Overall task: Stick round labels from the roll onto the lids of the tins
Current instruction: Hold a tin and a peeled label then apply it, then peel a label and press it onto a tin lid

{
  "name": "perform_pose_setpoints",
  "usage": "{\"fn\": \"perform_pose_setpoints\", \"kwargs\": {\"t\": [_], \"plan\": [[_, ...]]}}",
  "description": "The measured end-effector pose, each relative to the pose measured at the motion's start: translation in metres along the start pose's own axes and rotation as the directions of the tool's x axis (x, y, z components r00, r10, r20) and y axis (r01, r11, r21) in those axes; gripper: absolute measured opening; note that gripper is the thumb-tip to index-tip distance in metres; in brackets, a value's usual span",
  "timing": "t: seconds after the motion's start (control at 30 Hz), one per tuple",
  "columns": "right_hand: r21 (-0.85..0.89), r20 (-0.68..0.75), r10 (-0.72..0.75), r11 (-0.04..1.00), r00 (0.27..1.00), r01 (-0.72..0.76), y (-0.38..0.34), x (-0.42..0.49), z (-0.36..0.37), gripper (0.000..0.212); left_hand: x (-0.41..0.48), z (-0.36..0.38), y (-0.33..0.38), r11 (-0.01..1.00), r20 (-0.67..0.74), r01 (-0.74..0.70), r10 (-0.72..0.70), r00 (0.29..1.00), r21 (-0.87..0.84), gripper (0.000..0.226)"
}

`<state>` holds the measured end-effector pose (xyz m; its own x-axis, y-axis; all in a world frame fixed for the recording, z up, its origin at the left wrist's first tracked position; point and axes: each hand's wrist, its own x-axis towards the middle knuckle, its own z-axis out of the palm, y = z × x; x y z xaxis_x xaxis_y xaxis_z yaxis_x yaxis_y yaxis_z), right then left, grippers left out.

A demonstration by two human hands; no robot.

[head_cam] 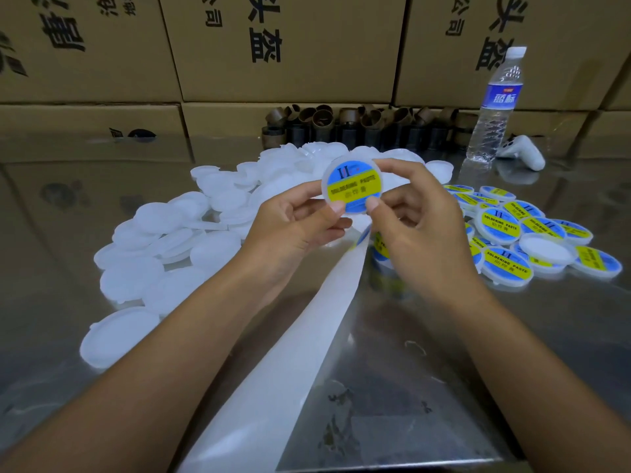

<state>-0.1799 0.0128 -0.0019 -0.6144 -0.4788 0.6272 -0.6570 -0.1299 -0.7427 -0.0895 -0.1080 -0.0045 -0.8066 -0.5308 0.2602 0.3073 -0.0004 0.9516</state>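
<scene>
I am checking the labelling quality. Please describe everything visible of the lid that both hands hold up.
The lid is round, of white, translucent-looking plastic. A round label covers its face except a narrow rim: blue, with a yellow band reading SOLDERING PASTE. It is held in the air, face tilted toward the camera. The left hand pinches its lower left edge; the right hand holds its right side, thumb pressing the label's lower edge.

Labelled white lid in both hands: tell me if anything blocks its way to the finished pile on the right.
Nothing visible blocks it. The white plastic lid with the blue-and-yellow round label is pinched by the left hand and right hand; the pile of labelled lids lies open on the right.
</scene>
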Motion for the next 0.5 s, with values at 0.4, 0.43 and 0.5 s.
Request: {"fn": "perform_pose_setpoints", "kwargs": {"t": [0.4, 0.43, 0.5], "plan": [[0.230, -0.599, 0.445, 0.892, 0.666, -0.390, 0.039, 0.027, -0.038, 0.026, 0.005, -0.032, -0.014, 0.503, -0.168, 0.027, 0.237, 0.957, 0.864, 0.020], [0.264, -0.604, 0.497, 0.862, 0.623, -0.432, 0.043, 0.028, -0.041, 0.027, 0.005, -0.034, -0.014, 0.452, -0.186, 0.065, 0.228, 0.956, 0.890, 0.022], [0.318, -0.595, 0.578, 0.807, 0.558, -0.497, 0.049, 0.029, -0.044, 0.028, 0.003, -0.036, -0.012, 0.353, -0.225, 0.142, 0.204, 0.953, 0.925, 0.028]]}}
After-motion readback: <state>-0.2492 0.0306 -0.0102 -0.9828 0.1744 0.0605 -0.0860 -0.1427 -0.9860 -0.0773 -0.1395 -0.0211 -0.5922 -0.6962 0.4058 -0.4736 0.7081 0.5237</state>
